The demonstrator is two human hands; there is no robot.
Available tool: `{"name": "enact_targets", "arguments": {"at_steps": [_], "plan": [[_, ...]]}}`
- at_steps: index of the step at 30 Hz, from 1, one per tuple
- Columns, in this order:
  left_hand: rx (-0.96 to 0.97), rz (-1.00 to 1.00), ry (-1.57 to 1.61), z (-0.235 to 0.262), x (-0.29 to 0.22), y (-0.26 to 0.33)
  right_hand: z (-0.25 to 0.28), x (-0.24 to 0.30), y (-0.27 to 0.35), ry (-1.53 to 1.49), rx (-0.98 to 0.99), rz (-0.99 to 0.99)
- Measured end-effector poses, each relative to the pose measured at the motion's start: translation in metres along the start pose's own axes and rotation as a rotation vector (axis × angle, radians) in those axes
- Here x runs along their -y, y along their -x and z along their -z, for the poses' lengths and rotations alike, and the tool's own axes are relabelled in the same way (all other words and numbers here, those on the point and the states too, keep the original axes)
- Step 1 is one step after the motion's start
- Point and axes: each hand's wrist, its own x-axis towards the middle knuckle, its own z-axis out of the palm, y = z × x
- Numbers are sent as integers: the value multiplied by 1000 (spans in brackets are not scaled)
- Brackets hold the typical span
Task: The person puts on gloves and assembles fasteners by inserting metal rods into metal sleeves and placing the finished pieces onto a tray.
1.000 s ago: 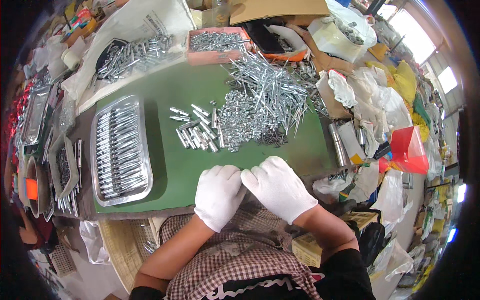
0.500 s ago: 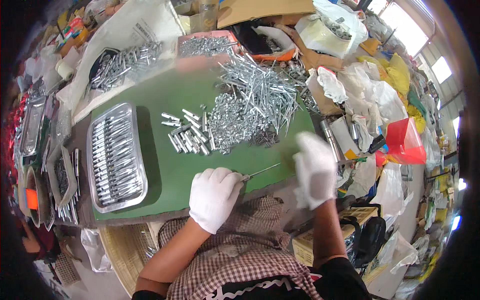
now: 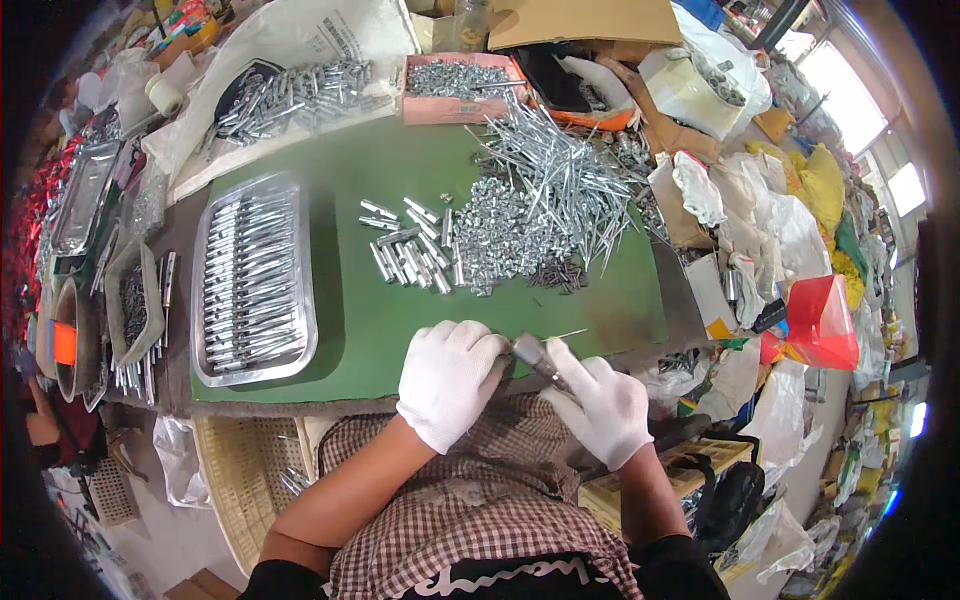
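Note:
My left hand [image 3: 452,378], in a white knit glove, is closed near the front edge of the green work mat [image 3: 390,340]. It pinches a thin metal rod [image 3: 572,333] whose far end points right over the mat; fingers and a tool hide the rest. My right hand [image 3: 605,405], gloved likewise, grips a grey cylindrical metal tool [image 3: 540,358], tilted toward the left fingertips. The tool is slightly blurred, and I cannot tell whether it touches the rod. Beyond the hands lie short metal tubes [image 3: 412,250], a heap of small metal fittings [image 3: 495,235] and a pile of long thin rods [image 3: 565,175].
A clear tray [image 3: 308,345] of assembled metal pieces in rows stands at the left. At the back are a pink box [image 3: 440,110] of small parts and a white sack [image 3: 300,35] with metal tubes. Small dark screws [image 3: 560,275] lie beside the heap. Bags crowd the right side.
My right hand has come left from the mat's right edge to beside my left hand, bringing the grey metal tool that stood there. My left hand keeps the rod. The whole view has shifted slightly.

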Motion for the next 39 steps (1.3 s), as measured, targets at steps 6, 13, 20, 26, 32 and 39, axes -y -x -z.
{"name": "enact_targets", "arguments": {"at_steps": [6,13,20,26,32,39], "plan": [[-17,9,23,-3,-2,-3,-3,3,3,-123,-15,-120],[19,14,12,4,-9,-10,5,-76,-4,-173,-591,-371],[-4,-26,-79,-9,-13,-9,5,-91,-53,215,-688,-191],[-107,34,-45,50,0,13,-5,-56,-111,145,-566,-169],[-212,281,-364,160,67,92,-10,-79,-118,116,-727,-155],[-171,421,-324,204,117,117,-19,-90,-110,21,-967,-204]]}}
